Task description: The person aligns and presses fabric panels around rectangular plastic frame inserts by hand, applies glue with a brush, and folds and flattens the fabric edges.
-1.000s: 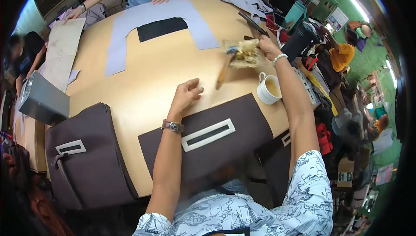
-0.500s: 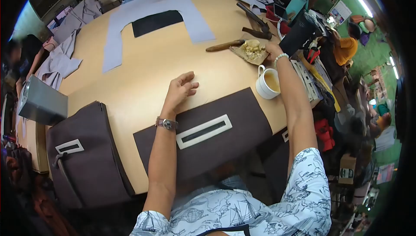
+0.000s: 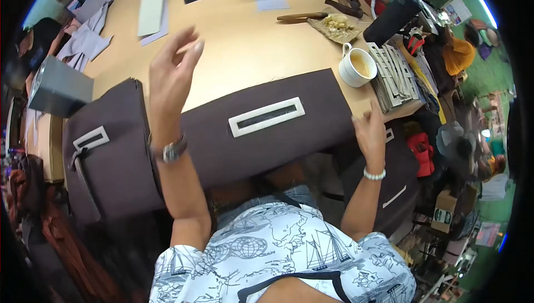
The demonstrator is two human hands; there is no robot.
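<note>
My left hand is raised above the table, left of the middle, with a watch on its wrist. Its fingers are apart and loosely bent, holding nothing. A dark brown fabric panel lies along the front edge, with a pale rectangular frame around a dark slot. Near the panel's right end is my right hand, wearing a beaded bracelet. Nothing shows in its parted fingers. Behind it stands a white cup with tan liquid. Left of my left arm lies a stack of brown panels with another pale frame.
A yellowish lump on a paper scrap, a wooden-handled tool, a hammer and a black cylinder sit at the back right. Pale slotted frames are piled at right. A metal box stands at left.
My right hand has left the paper scrap and come back toward me, beside the panel. My left hand has risen and moved left. The view tilts lower; a pale piece now covers the grey shape.
</note>
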